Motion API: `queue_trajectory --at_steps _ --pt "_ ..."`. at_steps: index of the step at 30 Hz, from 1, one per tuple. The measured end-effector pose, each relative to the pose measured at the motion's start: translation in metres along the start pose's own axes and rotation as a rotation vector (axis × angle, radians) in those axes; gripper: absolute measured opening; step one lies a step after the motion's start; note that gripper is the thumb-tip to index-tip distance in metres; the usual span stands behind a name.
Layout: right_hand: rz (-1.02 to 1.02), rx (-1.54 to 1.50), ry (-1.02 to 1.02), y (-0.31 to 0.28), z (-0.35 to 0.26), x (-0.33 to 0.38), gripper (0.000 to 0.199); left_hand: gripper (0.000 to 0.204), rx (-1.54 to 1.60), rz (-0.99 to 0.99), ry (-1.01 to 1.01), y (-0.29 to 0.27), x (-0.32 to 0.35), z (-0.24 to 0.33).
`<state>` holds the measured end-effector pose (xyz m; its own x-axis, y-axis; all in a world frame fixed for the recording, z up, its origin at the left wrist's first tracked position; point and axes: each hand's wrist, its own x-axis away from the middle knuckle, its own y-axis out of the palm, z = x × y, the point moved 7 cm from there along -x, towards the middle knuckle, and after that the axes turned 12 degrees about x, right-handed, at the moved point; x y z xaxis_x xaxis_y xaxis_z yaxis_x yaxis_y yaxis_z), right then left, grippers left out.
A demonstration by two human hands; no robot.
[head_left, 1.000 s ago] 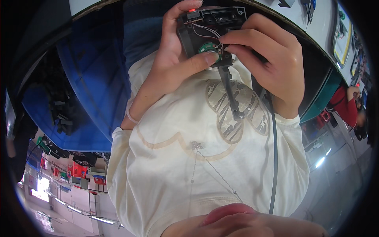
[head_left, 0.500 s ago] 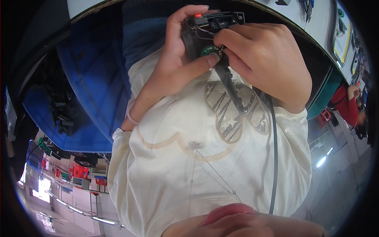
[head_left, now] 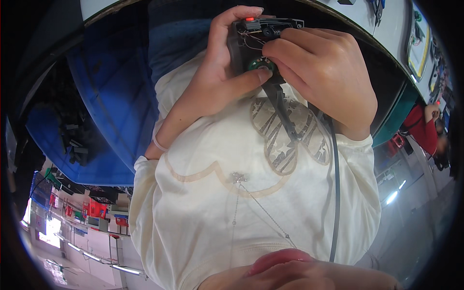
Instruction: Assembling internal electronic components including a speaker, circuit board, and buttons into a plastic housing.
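My left hand [head_left: 217,79] is wrapped round an open black plastic housing [head_left: 236,53] with a long narrow arm [head_left: 285,113] pointing down toward my chest. A red button [head_left: 250,19] sits at its upper corner. The left thumb presses on a round green circuit board [head_left: 257,64] inside the housing. Thin wires [head_left: 252,42] run from the upper part of the housing to the fingertips of my right hand [head_left: 328,72]. Those fingers are closed in a pinch beside the board; their tips partly hide the wire end. The right hand also covers the housing's right side.
On the left stand blue bins [head_left: 108,106], one with black plastic parts [head_left: 75,140] in it. A white worktable [head_left: 333,9] curves along the top, with pliers [head_left: 378,12] on it. A grey cable [head_left: 336,193] hangs down my front. Another person in a red sleeve [head_left: 423,130] is at far right.
Both hands and the housing have shifted slightly; the housing has moved a little right. The right fingertips have moved slightly up from the circuit board. The grip of the left hand is the same.
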<state>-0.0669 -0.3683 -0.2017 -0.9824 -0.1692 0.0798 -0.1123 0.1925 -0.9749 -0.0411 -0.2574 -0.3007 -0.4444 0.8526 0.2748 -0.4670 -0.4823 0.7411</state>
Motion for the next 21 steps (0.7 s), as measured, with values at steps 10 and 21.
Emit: queue_trajectory --at_steps 10,21 --pt "-0.006 0.062 -0.038 -0.003 -0.004 0.003 0.023 0.083 0.043 0.036 0.039 0.0 -0.002 0.002" --pt "0.027 0.027 0.006 -0.009 -0.003 0.011 0.031 0.083 0.063 0.078 0.064 -0.001 -0.004 0.003"
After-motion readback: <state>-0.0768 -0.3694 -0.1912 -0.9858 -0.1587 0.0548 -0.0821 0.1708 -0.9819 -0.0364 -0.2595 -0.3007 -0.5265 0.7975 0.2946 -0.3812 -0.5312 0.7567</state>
